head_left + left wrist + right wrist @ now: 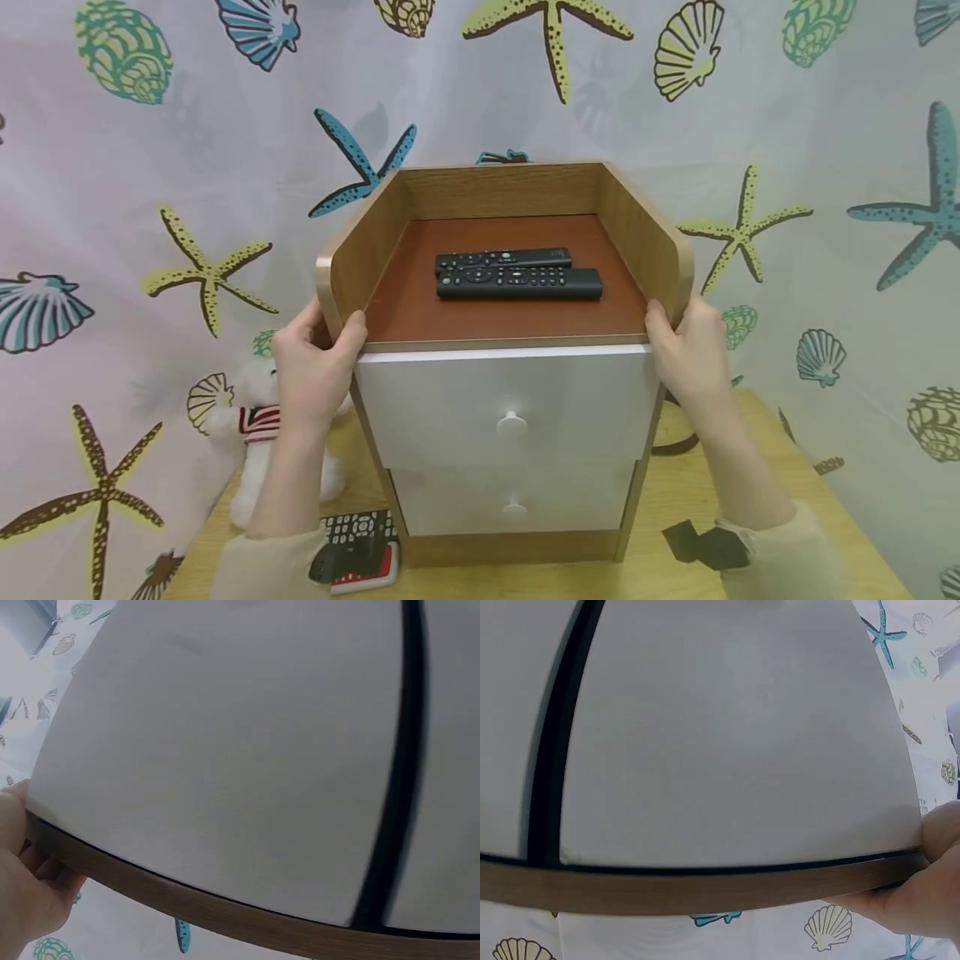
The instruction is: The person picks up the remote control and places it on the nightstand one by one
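Observation:
A small wooden drawer cabinet [517, 546] stands in the middle of the head view, with two white drawers and round white knobs. My left hand [318, 358] grips its left side near the top front corner, thumb at the edge of the top. On the opposite side, my right hand [690, 350] holds the matching corner, its thumb also on the front edge. Two black remote controls [517, 284] lie side by side on the brown top, inside the raised rim. Both wrist views show the white drawer fronts [225, 750] close up, with the hands at the wooden side panels.
Left of the cabinet sits a white plush toy [258, 450] in a striped top, partly behind my forearm. Another remote control [360, 527] lies over a red and white object near the cabinet's foot. A brown curved band [678, 446] shows at right on the wooden table [652, 542].

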### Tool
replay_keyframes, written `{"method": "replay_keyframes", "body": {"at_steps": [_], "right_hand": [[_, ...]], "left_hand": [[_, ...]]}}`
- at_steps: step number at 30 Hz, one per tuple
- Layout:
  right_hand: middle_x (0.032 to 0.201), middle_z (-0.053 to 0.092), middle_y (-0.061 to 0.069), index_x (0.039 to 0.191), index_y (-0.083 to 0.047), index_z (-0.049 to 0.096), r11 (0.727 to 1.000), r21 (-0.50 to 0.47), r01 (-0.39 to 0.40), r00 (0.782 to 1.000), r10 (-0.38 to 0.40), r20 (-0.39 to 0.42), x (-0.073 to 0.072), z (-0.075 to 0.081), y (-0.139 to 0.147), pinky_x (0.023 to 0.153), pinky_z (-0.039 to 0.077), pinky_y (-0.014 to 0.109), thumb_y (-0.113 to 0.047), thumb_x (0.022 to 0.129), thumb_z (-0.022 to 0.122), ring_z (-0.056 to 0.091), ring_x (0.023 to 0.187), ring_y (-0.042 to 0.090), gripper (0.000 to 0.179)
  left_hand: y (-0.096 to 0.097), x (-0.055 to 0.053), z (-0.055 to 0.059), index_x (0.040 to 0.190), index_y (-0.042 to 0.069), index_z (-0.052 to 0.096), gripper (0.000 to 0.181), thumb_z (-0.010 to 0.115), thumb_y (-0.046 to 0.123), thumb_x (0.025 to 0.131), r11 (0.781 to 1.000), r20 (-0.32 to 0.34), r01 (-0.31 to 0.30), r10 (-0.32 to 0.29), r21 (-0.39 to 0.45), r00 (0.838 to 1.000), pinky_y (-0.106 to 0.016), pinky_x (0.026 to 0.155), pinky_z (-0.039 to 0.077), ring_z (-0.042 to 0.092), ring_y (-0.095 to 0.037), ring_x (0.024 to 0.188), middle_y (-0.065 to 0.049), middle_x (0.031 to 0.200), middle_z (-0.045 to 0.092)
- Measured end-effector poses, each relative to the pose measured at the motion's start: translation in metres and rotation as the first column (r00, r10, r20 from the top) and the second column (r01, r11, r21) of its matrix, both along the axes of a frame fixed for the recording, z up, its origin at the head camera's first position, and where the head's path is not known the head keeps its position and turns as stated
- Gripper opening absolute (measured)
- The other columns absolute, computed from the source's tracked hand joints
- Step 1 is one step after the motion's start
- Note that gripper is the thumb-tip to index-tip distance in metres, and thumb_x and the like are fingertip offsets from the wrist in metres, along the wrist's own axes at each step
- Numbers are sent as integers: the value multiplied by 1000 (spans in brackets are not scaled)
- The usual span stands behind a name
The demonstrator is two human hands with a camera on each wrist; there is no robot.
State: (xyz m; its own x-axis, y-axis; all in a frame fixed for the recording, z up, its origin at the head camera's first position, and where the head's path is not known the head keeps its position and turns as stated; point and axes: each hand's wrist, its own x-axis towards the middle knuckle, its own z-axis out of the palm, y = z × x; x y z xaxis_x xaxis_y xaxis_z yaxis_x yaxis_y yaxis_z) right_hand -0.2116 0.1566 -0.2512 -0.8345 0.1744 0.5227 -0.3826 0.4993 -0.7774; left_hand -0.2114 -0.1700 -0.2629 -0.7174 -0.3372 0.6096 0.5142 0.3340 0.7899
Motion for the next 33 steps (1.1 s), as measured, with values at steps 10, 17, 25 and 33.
{"method": "replay_keyframes", "body": {"at_steps": [10, 17, 25, 33], "right_hand": [[126, 54, 32, 125, 14, 46, 1000, -23, -6, 1000, 6, 18, 1, -2, -2, 96, 43, 54, -5, 93, 43, 54, 116, 45, 37], [127, 53, 31, 125, 13, 46, 1000, -29, -3, 1000, 3, 26, 1, -1, -2, 97, 43, 53, -6, 94, 43, 53, 117, 43, 37], [122, 56, 31, 122, 14, 49, 1000, -23, 4, 1000, -4, 19, -1, -1, -2, 94, 46, 52, -7, 94, 44, 57, 112, 42, 35], [124, 55, 32, 123, 14, 46, 1000, -24, 1, 999, 0, 37, 1, 0, 0, 94, 45, 53, -8, 94, 43, 56, 113, 43, 37]], "left_hand": [[-5, 13, -19, 126, 13, 60, 40, 65, 9, 87, 981, -128, 128, -110, 144, 986, -16, 89, 48, 61, -9, 111, -14, 127, 60], [-26, 28, -58, 124, 7, 61, 34, 60, 7, 90, 1000, -44, 1, 0, 8, 999, -10, 88, 45, 58, 2, 112, -1, 123, 63], [-67, 39, -144, 125, 9, 61, 36, 60, 24, 92, 961, 292, -129, 200, -245, 935, 1, 84, 36, 46, 25, 98, -1, 120, 64], [-94, 47, -201, 125, 11, 61, 46, 55, 42, 92, 881, 534, 22, 267, -473, 802, -21, 62, 48, 57, 4, 68, -10, 103, 72]]}}
